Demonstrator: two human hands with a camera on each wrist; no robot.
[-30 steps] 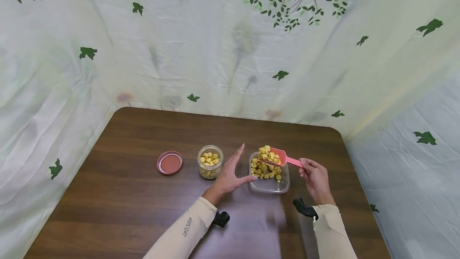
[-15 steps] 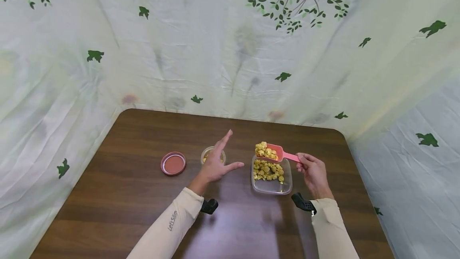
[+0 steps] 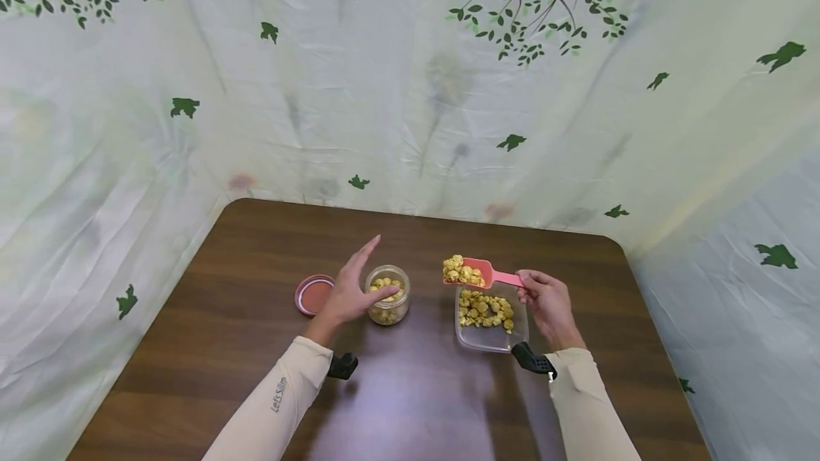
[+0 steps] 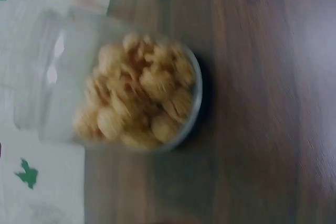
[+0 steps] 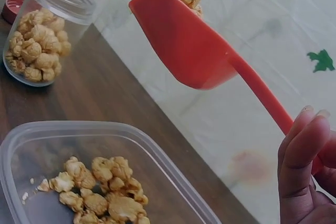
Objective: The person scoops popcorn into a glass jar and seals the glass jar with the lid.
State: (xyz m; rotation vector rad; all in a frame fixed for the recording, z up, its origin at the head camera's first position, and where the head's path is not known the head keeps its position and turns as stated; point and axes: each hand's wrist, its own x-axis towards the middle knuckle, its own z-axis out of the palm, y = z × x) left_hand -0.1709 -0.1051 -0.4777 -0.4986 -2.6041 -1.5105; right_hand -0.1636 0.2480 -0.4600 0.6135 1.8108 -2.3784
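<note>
My right hand (image 3: 547, 304) pinches the handle of a coral-red scoop (image 5: 184, 45), which is heaped with popcorn (image 3: 463, 272). The scoop hangs level over the back left edge of a clear plastic container (image 3: 490, 338) that holds more popcorn (image 5: 110, 187). My left hand (image 3: 349, 294) is spread, thumb apart from fingers, at the left side of a glass jar (image 3: 389, 313). Its thumb overlaps the jar in the head view. The jar is lidless and partly filled with popcorn (image 4: 139, 93); the left wrist view is blurred.
A red screw lid (image 3: 314, 295) lies on the table left of the jar, partly behind my left hand. The brown wooden table (image 3: 410, 404) ends at a pale curtain (image 3: 397, 91) with leaf prints along the back and sides.
The loaded scoop has risen from the container and shifted left toward the jar. My left hand has moved left from beside the container to the jar's left side, fingers still spread.
</note>
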